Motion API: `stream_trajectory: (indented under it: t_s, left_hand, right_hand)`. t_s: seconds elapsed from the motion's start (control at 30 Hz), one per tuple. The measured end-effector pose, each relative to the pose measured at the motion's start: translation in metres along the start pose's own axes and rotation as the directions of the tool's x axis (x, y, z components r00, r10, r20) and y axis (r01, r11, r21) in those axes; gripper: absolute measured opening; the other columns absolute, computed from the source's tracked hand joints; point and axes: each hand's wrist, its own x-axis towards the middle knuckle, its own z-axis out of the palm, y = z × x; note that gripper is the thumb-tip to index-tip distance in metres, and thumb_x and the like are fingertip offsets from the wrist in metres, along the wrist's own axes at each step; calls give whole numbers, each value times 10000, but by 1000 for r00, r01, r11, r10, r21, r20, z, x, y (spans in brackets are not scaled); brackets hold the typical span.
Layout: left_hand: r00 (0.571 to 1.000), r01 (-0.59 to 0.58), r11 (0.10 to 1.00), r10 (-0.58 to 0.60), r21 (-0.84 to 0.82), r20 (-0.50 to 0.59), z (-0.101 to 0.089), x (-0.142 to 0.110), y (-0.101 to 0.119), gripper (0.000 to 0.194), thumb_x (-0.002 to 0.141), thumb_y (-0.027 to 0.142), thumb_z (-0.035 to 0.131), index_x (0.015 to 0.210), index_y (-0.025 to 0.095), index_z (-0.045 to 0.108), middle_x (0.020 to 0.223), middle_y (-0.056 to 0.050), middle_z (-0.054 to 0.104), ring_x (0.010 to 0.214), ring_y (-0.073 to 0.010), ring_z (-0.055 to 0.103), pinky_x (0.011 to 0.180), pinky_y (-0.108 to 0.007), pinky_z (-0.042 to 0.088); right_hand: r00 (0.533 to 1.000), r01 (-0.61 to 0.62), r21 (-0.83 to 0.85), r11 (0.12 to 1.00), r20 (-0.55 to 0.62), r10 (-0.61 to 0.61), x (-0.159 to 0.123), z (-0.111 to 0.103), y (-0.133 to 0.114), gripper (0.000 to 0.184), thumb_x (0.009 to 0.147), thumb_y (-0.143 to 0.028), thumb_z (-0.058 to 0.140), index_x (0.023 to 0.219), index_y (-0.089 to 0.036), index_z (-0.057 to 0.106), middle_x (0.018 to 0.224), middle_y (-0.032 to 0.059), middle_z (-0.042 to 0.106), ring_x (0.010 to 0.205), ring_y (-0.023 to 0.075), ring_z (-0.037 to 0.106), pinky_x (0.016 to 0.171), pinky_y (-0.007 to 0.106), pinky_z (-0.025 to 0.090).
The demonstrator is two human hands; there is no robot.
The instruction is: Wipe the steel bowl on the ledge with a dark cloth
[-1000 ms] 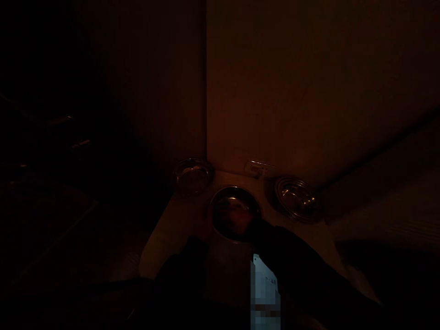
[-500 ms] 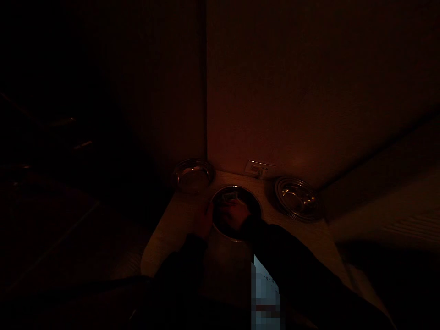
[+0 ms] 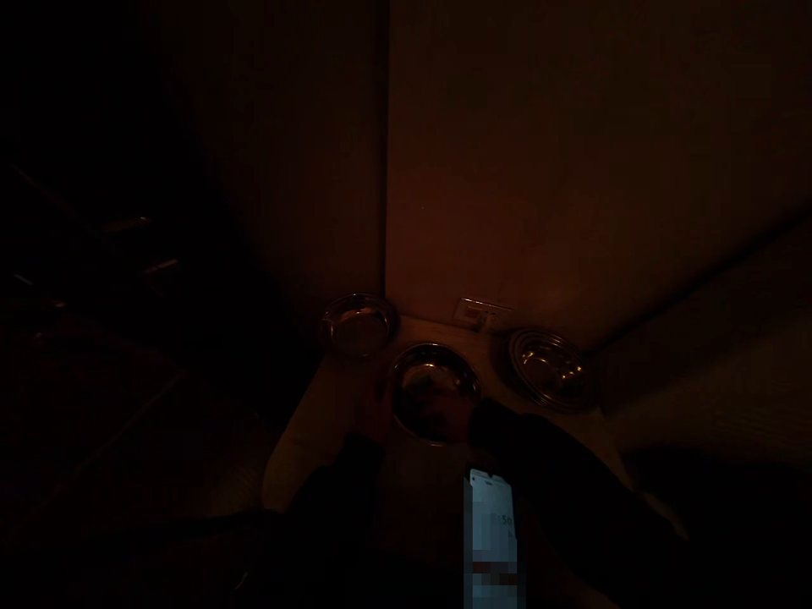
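Note:
The scene is very dark. In the head view a round, shiny metal bowl [image 3: 441, 362] rests on a light wooden table [image 3: 304, 440]. My left hand [image 3: 375, 404] is at its left rim, fingers closed against the edge. My right hand [image 3: 444, 412] reaches inside the bowl from the right, low over the near half. Its fingers look bent, and whatever they hold is lost in shadow. Dark sleeves cover both forearms.
A second metal bowl [image 3: 359, 326] sits at the back left corner. Stacked metal bowls [image 3: 551, 368] stand at the right, by the wall. A wall socket [image 3: 480, 313] is behind the table. A lit phone [image 3: 493, 516] lies near the front.
My right hand has moved toward me and slightly right inside the bowl, uncovering its shiny far half. The pale piece by its fingers no longer shows. More of the phone is visible.

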Motion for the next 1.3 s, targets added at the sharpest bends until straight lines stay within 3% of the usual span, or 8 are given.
stream_trajectory:
  t_s: [0.1, 0.23, 0.43, 0.57, 0.73, 0.97, 1.13, 1.3]
  left_hand:
    - [998, 3, 1000, -2, -24, 58, 0, 11, 7, 361, 822, 287, 478, 1136, 139, 576, 1170, -98, 599, 1092, -207, 545, 939, -321, 409]
    - [997, 17, 999, -14, -31, 81, -3, 14, 11, 353, 845, 288, 439, 1139, 152, 579, 1219, -82, 566, 1154, -196, 496, 984, -316, 366]
    - [994, 11, 999, -15, 46, 106, -3, -10, 1, 450, 846, 330, 424, 1245, 127, 468, 1264, -115, 523, 1158, -210, 489, 975, -332, 377]
    - [999, 25, 998, -24, 62, -28, 2, -15, -4, 410, 858, 293, 389, 1213, 114, 491, 1254, -138, 524, 1158, -223, 485, 985, -359, 359]
    - [999, -20, 1000, 20, -6, 49, 0, -5, 2, 380, 849, 318, 415, 1155, 136, 546, 1200, -112, 573, 1107, -216, 526, 950, -348, 395]
    - [996, 5, 1000, -5, 7, 85, -5, -9, 5, 399, 861, 270, 384, 1206, 123, 520, 1222, -100, 561, 1140, -210, 507, 988, -357, 372]
    - [995, 92, 996, -93, 9, 45, -6, -6, 2, 394, 877, 273, 350, 1202, 131, 522, 1257, -100, 532, 1189, -207, 464, 999, -347, 368]
    - [996, 38, 998, -42, 55, 76, -9, -4, -2, 352, 856, 213, 363, 1140, 147, 561, 1183, -99, 587, 1111, -206, 529, 964, -350, 402]
  right_hand:
    - [995, 58, 13, 998, 75, -59, -8, -3, 2, 309, 765, -171, 541, 1040, -258, 653, 1244, 5, 546, 1151, 207, 448, 987, 356, 315]
    - [978, -163, -28, 986, -133, 158, 8, -2, -6, 349, 779, -205, 527, 1114, -270, 605, 1323, 8, 468, 1191, 235, 402, 977, 402, 324]
    - [928, -310, -66, 948, -237, 287, 29, 4, -11, 334, 816, -258, 489, 1132, -232, 594, 1276, 75, 505, 1111, 261, 461, 924, 428, 364]
    - [991, -87, -70, 994, -111, 79, 12, 3, 2, 307, 783, -205, 526, 1060, -276, 638, 1240, 33, 538, 1170, 246, 425, 970, 438, 319]
    - [997, 60, -35, 998, 57, -58, -15, 0, 22, 231, 681, -176, 646, 891, -248, 708, 1163, 27, 592, 1062, 220, 524, 918, 353, 393]
    - [950, -236, -70, 969, -226, 215, 12, -1, 5, 355, 820, -219, 504, 1169, -211, 565, 1311, 109, 457, 1166, 273, 417, 948, 457, 346]
    - [832, -406, 260, 876, -291, 472, 39, 0, -9, 335, 895, -276, 373, 1160, -190, 560, 1266, 103, 508, 1155, 235, 459, 970, 409, 346]
    - [924, -255, 401, 880, -166, 344, 25, -5, -26, 314, 896, -322, 391, 1116, -218, 589, 1097, 32, 643, 986, 159, 596, 867, 280, 447]
